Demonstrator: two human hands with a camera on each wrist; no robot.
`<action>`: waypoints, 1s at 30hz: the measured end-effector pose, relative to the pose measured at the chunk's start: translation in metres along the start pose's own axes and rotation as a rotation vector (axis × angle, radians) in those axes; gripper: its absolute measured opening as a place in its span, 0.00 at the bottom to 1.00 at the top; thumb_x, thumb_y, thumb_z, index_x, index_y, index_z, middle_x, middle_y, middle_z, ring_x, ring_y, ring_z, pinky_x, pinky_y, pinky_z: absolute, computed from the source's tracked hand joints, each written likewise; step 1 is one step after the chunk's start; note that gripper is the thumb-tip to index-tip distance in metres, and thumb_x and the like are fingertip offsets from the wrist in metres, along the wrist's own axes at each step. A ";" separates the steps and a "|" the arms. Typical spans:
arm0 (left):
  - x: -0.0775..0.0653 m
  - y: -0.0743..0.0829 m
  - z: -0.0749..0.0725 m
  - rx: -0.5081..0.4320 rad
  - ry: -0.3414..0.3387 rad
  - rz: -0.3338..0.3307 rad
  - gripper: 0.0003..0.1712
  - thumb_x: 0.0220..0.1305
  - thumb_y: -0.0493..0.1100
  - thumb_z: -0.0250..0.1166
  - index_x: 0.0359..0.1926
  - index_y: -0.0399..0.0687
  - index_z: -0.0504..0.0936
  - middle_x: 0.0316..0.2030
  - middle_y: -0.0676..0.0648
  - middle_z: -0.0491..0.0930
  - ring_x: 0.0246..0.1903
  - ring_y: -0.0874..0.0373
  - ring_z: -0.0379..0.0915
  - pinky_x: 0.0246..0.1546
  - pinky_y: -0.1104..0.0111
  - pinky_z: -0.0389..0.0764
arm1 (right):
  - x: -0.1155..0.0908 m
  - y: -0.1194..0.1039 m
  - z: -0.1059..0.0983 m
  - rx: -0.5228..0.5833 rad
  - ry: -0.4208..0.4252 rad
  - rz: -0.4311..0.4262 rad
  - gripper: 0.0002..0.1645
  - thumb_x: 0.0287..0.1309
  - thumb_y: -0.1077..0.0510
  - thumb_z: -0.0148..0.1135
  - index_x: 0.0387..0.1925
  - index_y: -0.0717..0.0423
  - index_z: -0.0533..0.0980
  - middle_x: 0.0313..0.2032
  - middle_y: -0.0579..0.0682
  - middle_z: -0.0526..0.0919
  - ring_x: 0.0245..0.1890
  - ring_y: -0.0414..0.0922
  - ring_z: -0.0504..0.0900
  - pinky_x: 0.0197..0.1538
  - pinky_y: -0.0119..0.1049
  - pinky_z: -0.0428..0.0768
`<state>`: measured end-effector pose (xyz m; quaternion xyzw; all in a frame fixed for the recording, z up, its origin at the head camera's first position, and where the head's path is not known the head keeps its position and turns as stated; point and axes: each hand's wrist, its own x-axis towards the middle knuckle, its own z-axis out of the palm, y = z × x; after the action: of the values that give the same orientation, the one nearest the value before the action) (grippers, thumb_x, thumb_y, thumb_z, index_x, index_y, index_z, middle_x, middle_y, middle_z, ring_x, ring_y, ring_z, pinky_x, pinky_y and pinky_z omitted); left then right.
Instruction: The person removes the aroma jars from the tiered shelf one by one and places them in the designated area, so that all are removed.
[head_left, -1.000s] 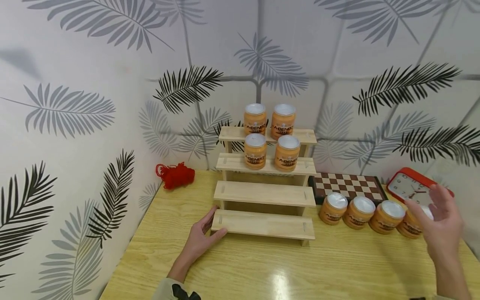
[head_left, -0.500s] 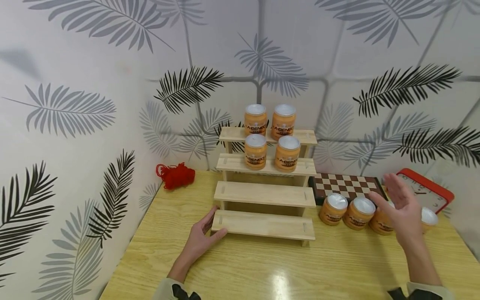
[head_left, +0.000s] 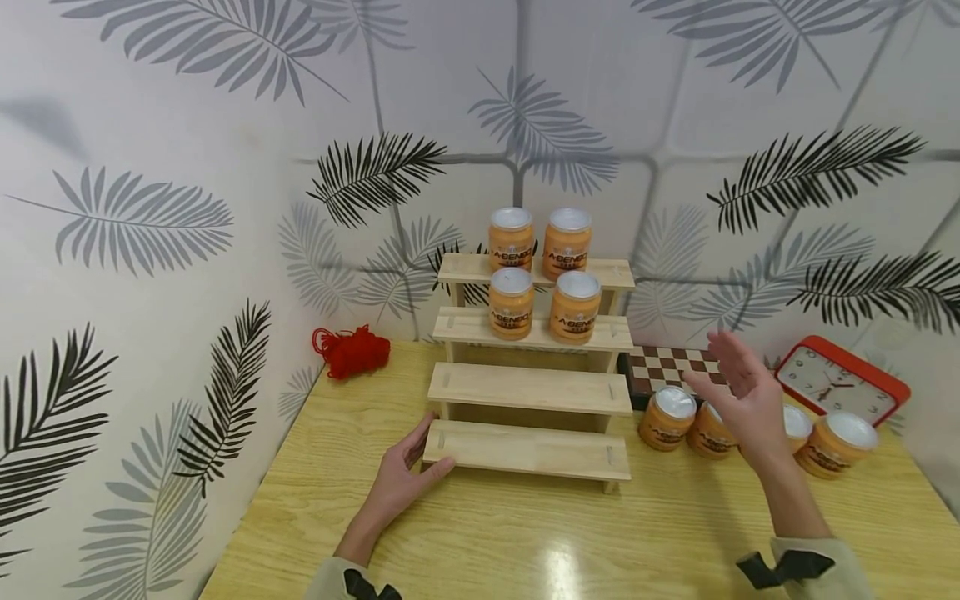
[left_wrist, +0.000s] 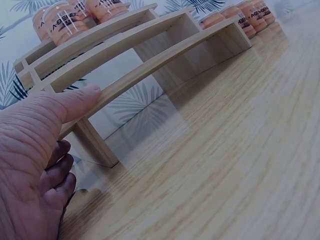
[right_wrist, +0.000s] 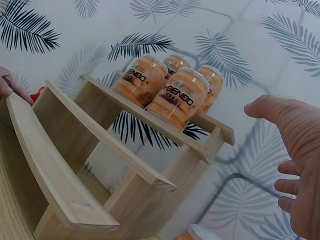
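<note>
A stepped wooden display shelf (head_left: 528, 387) stands on the table, seen from the front in the head view. Its lowest board is held at the left end by my left hand (head_left: 403, 477); in the left wrist view the thumb (left_wrist: 82, 100) lies on top and the other fingers curl beneath. Two orange jars (head_left: 510, 310) with pale lids stand on the second tier from the top, and two more jars (head_left: 567, 250) on the top tier. My right hand (head_left: 742, 404), holding nothing, is over a row of jars (head_left: 666, 423) right of the shelf, partly hiding the middle ones.
Behind the jar row lies a checkered board (head_left: 663, 367). A red-framed clock (head_left: 836, 385) leans at the far right, near the wall. Red yarn (head_left: 356, 352) sits at the back left of the wooden table (head_left: 480, 542). Patterned walls rise behind and to the left.
My right hand has moved left over the jar row, from the rightmost jar toward the shelf, uncovering the clock and that jar. The left hand, shelf and jars stay put.
</note>
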<state>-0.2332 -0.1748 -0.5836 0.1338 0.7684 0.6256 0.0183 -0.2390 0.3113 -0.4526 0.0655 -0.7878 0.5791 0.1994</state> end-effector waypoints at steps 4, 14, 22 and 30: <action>0.000 -0.001 0.000 0.001 0.001 0.005 0.50 0.67 0.44 0.74 0.82 0.46 0.57 0.79 0.46 0.61 0.77 0.53 0.58 0.75 0.56 0.62 | 0.006 -0.006 0.014 0.010 -0.029 -0.018 0.46 0.67 0.64 0.69 0.81 0.48 0.60 0.76 0.53 0.68 0.71 0.37 0.69 0.65 0.17 0.68; 0.001 -0.006 0.000 0.021 -0.001 0.019 0.49 0.68 0.44 0.73 0.83 0.48 0.57 0.79 0.50 0.59 0.77 0.56 0.56 0.75 0.59 0.62 | 0.024 -0.022 0.042 -0.030 -0.100 -0.071 0.46 0.66 0.62 0.71 0.80 0.46 0.62 0.73 0.56 0.70 0.73 0.45 0.69 0.65 0.19 0.69; 0.001 -0.005 0.000 0.021 -0.009 0.014 0.50 0.68 0.44 0.74 0.83 0.48 0.56 0.79 0.49 0.58 0.78 0.57 0.55 0.75 0.60 0.61 | 0.041 -0.026 0.064 0.027 -0.129 -0.106 0.46 0.65 0.63 0.72 0.80 0.50 0.62 0.73 0.60 0.71 0.73 0.52 0.70 0.69 0.27 0.71; -0.001 -0.004 0.000 0.020 -0.001 0.011 0.49 0.68 0.43 0.73 0.82 0.47 0.56 0.79 0.48 0.59 0.78 0.55 0.56 0.75 0.60 0.62 | 0.057 -0.035 0.087 0.068 -0.165 -0.099 0.45 0.64 0.62 0.73 0.79 0.56 0.63 0.73 0.62 0.71 0.72 0.58 0.71 0.73 0.57 0.70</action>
<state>-0.2334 -0.1757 -0.5872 0.1385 0.7737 0.6181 0.0137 -0.3000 0.2259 -0.4215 0.1586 -0.7772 0.5876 0.1596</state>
